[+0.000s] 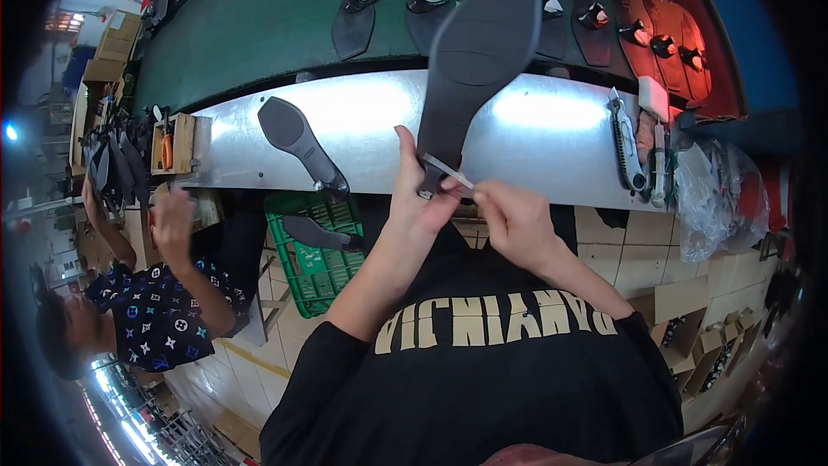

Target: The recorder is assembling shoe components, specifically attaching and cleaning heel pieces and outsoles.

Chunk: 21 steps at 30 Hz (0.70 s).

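Note:
My left hand point(418, 203) holds a black sandal sole point(483, 39) by its narrow heel end, with the thumb up and the broad toe end pointing away from me. My right hand point(522, 220) is closed in a pinch on a thin, flat, pale strip point(448, 170). This strip lies slantwise across the sole's narrow end; I cannot tell whether it is a blade or a band. Another dark sole point(297, 138) lies on the metal bench to the left.
Beyond the metal bench point(371, 103) runs a green belt point(250, 34) bearing several sandals point(352, 22). A utility knife point(628, 134) lies at right, beside a plastic bag point(716, 198). Below left stands a green crate point(315, 272) with a sole inside. A co-worker point(164, 302) works at left.

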Tool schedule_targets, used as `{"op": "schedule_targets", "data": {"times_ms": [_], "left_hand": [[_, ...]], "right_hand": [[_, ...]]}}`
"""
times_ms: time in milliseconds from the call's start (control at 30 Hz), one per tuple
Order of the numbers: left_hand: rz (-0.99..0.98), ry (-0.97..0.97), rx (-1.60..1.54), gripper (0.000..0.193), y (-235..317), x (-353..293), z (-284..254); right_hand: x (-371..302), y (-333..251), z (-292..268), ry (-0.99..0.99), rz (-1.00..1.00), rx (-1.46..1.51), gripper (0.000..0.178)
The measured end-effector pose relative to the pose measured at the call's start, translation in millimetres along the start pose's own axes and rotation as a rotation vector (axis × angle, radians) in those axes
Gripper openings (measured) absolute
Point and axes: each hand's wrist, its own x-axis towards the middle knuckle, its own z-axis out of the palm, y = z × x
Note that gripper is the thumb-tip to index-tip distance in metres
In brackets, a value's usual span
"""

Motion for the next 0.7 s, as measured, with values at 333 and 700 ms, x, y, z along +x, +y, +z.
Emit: {"op": "schedule_targets", "data": {"times_ms": [333,700], "left_hand": [[0.197,-0.14,-0.143,0.049,40.8,6.0,3.6],[0.935,0.385,0.375,0.037,206.8,-48.1,-127.1]], "right_hand": [[7.0,-33.0,14.4,-0.124,-0.053,0.183,0.008],[14.3,66.3,-77.2,0.229,0.303,-0.293,0.027]]}}
